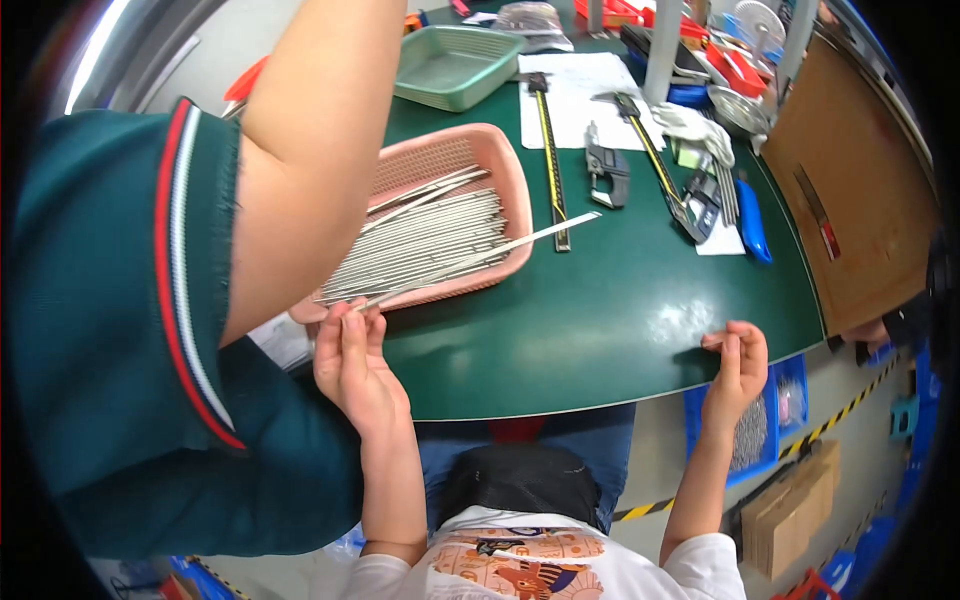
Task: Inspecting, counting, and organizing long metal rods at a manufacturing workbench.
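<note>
Though thin, rod (480,257) in left hand (352,362).

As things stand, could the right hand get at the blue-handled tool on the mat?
Probably yes: the right hand rests at the table edge, and bare green mat lies between it and the blue-handled tool.

Left hand (352,362) pinching, right hand (738,358) curled.
</note>
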`<control>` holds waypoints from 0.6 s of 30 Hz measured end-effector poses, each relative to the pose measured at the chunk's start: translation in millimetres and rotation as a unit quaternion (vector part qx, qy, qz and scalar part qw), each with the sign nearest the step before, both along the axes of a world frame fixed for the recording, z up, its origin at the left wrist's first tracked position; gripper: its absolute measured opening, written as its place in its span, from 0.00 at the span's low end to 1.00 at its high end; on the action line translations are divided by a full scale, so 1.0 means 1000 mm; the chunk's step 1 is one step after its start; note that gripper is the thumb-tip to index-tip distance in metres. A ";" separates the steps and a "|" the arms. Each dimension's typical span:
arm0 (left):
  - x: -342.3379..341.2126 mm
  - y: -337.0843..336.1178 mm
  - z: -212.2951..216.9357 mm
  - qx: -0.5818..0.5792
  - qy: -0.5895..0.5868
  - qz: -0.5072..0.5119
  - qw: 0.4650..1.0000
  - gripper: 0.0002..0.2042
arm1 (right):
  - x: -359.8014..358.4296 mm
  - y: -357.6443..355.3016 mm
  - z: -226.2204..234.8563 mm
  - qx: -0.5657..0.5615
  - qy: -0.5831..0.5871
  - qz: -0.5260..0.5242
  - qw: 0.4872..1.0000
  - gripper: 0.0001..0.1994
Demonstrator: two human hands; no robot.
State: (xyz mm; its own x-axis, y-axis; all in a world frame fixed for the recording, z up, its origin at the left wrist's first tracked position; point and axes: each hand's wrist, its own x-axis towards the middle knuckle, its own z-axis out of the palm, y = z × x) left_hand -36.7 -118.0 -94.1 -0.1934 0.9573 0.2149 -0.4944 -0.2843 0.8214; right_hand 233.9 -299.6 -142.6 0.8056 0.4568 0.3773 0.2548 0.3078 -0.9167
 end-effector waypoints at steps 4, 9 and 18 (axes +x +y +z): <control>-0.004 0.031 0.016 0.018 0.049 0.171 0.984 0.10 | -0.005 0.007 -0.002 0.011 0.006 0.002 1.000 0.05; -0.003 0.061 0.033 0.022 0.081 0.208 0.975 0.11 | -0.006 0.005 -0.003 0.013 -0.016 0.014 1.000 0.05; -0.025 0.140 0.026 -0.024 0.532 0.181 0.827 0.08 | -0.010 0.008 -0.005 -0.003 -0.036 0.020 0.999 0.05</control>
State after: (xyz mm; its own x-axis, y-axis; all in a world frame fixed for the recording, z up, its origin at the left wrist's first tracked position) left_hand -61.8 21.6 -67.8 -0.1960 0.8901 0.4114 0.6254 -0.2096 0.7516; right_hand 224.1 -291.1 -147.8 0.7580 0.4901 0.4305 0.3069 0.3144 -0.8983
